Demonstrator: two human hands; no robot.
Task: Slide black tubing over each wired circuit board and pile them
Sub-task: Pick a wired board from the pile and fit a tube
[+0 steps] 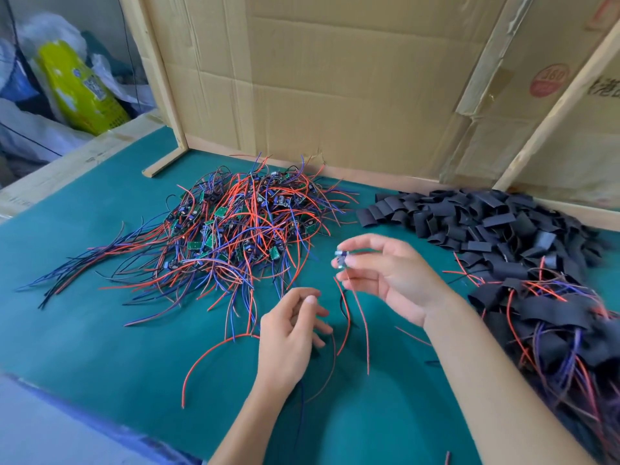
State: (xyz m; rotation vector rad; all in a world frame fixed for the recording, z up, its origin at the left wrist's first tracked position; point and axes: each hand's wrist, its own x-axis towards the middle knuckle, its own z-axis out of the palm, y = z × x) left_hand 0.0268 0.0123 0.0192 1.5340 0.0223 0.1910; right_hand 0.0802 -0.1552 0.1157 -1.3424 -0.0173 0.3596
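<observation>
We have one small wired circuit board [343, 258] raised above the green mat [100, 347], pinched at the fingertips of our right hand [391, 280]. Its red leads [360, 317] trail down from the board toward the mat, below the right palm. The board is motion-blurred and mostly covered by the fingers, so we cannot tell for sure which way its long axis runs; judging by the wires, it seems to hang roughly upright with the wired end down.

Our left hand [292, 333], lower and to the left of the right one, has its fingers loosely curled; it seems to be gathering thin wires, though whether it truly grips one we cannot tell.

To do this step well, we would bunch the leads into one straight bundle with the left hand, then take a sleeve and feed the bundle through it so the tube rides up over the board along its length.

The loose black tubing pieces [486, 223] lie beyond and to the right of the right hand. Sleeved boards [543, 317] pile beside that wrist. The heap of bare boards and wires [231, 223] sits beyond the left hand.
</observation>
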